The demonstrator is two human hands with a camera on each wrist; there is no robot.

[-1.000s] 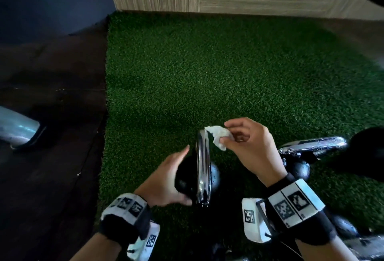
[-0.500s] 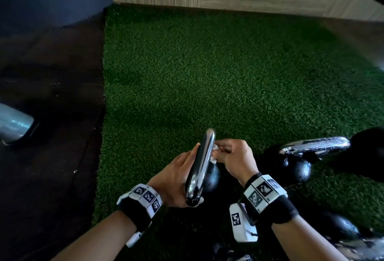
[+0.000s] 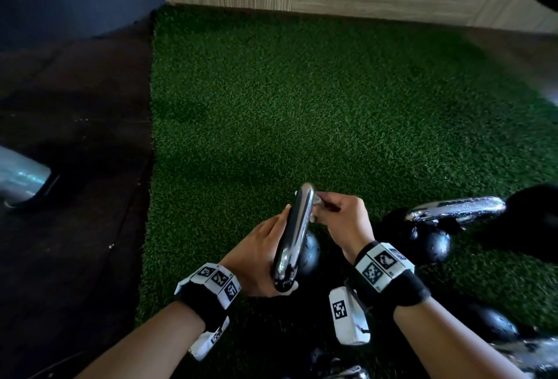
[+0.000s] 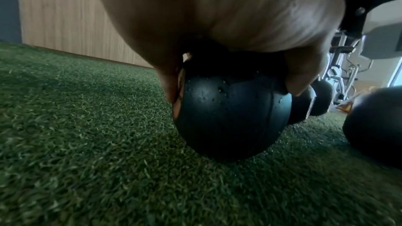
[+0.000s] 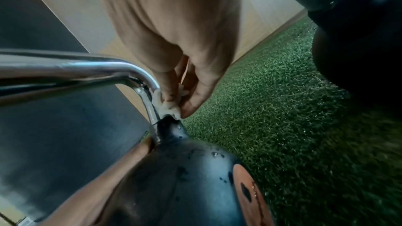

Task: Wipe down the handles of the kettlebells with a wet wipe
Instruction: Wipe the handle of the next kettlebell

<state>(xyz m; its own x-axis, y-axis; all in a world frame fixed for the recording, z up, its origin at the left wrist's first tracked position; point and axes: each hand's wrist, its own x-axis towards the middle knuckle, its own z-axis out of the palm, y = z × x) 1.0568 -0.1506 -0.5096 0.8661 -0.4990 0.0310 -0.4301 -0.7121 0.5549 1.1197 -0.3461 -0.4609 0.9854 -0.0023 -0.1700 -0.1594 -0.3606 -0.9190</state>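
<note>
Kettlebell sits tilted on the turf, heavy and wet-slick (droplets bead its ball), so my left hand cups the ball while my right hand pinches the soft wet wipe against the chrome handle base.

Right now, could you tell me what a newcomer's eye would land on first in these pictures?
First, the shiny chrome handle of the black kettlebell on the green turf, low in the middle of the head view. The left hand steadies the kettlebell while the right hand pinches a white wet wipe against the handle's far upright. To the right stands a second kettlebell with a wet chrome handle.
</note>
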